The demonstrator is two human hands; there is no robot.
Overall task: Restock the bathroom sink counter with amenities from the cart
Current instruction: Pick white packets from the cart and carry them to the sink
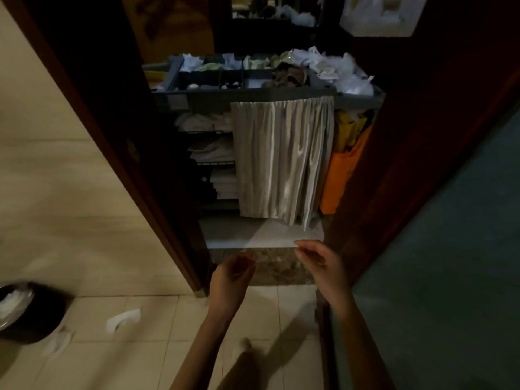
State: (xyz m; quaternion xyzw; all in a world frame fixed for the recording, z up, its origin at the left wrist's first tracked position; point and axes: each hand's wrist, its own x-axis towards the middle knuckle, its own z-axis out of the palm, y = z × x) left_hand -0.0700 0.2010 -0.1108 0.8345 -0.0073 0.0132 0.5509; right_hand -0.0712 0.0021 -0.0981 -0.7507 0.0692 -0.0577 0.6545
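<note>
Standing in the doorway, a grey housekeeping cart (253,94) carries crumpled white packets. Left hand (230,280) and right hand (323,266) hover loosely curled, empty

The cart (253,97) is dark grey, its top tray strewn with white and pale green packets (332,66). A shiny silver-beige curtain (281,159) hangs on its front in vertical pleats. Beside the curtain, white folded linens (211,153) fill the shelves, and an orange bag (342,178) with yellow cloth (349,130) above it hangs at the other side. The door frame (112,153) is dark reddish brown. The floor (140,347) is cream tile with thin grey grout lines; the threshold (278,266) is mottled brown stone. A black bin (36,313) holds white litter.
</note>
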